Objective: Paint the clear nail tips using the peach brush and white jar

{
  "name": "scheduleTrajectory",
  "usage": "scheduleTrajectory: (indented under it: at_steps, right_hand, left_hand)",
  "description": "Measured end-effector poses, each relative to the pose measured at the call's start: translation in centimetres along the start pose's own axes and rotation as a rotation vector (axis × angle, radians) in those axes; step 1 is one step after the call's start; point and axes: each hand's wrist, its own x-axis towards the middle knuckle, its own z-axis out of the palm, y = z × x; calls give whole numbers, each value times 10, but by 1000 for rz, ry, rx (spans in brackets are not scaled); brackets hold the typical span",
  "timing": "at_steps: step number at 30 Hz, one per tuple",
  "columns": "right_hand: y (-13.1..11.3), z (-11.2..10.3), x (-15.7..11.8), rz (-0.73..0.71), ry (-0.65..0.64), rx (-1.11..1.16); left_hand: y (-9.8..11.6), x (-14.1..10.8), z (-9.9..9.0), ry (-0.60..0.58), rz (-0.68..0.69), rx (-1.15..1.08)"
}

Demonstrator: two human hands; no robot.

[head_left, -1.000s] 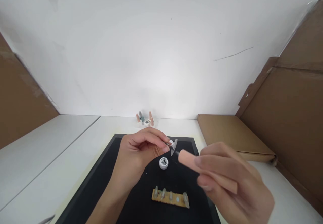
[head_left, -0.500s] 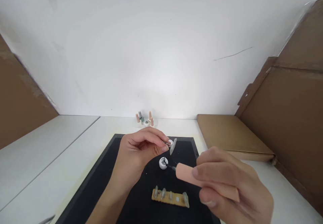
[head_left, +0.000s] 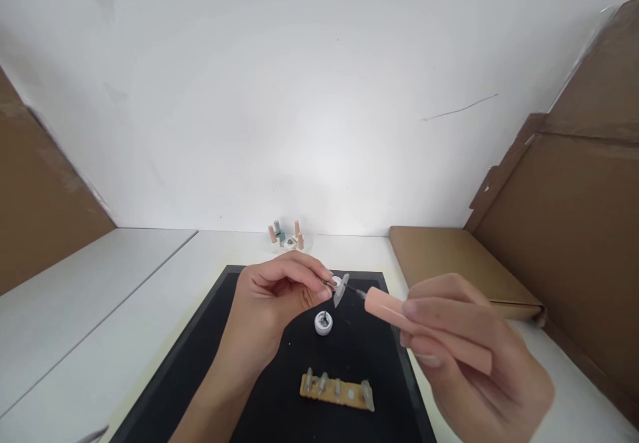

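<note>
My left hand [head_left: 272,296] is closed in a pinch on a small holder, mostly hidden by the fingers. At the holder's end stands a clear false nail tip [head_left: 341,292]. My right hand [head_left: 474,350] grips the long peach cap of a nail polish brush [head_left: 387,308]. The brush's dark end points left and reaches the nail tip; whether it touches cannot be made out. Below them sits a small open white pot [head_left: 323,324] with something grey inside. Nearer me lies a yellowish strip [head_left: 335,395] with several clear nail tips standing on it.
A black mat [head_left: 279,396] covers the middle of the white table. Behind it stand several small polish bottles [head_left: 300,239] with peach or grey caps. A flat cardboard box [head_left: 444,257] lies at the right, and cardboard panels [head_left: 574,230] rise at both sides.
My right hand has lifted the brush away from the white pot, up and slightly right, to the nail tip. My left hand has barely moved.
</note>
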Motion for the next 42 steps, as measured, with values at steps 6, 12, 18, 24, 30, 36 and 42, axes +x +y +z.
scheduleTrajectory:
  at_steps: [6, 12, 18, 24, 30, 36, 42]
  right_hand:
    - [1, 3, 0, -14, -121, 77]
    - [3, 4, -3, -36, 47, -43]
    - [0, 4, 2, -19, -94, 69]
    - [2, 7, -1, -34, 19, -35]
    - [3, 6, -4, 7, 0, 104]
    - [3, 4, -1, -10, -23, -12]
    - [0, 3, -2, 5, -19, 80]
  left_hand:
    - [0, 0, -1, 4, -7, -14]
    - [0, 0, -3, -2, -14, -14]
    - [0, -1, -3, -2, -15, -18]
    - [-2, -2, -6, -43, -20, -22]
    - [-1, -3, -8, -37, -6, -10]
    - [0, -5, -6, -41, -8, 29]
    - [0, -4, -6, -26, 4, 33]
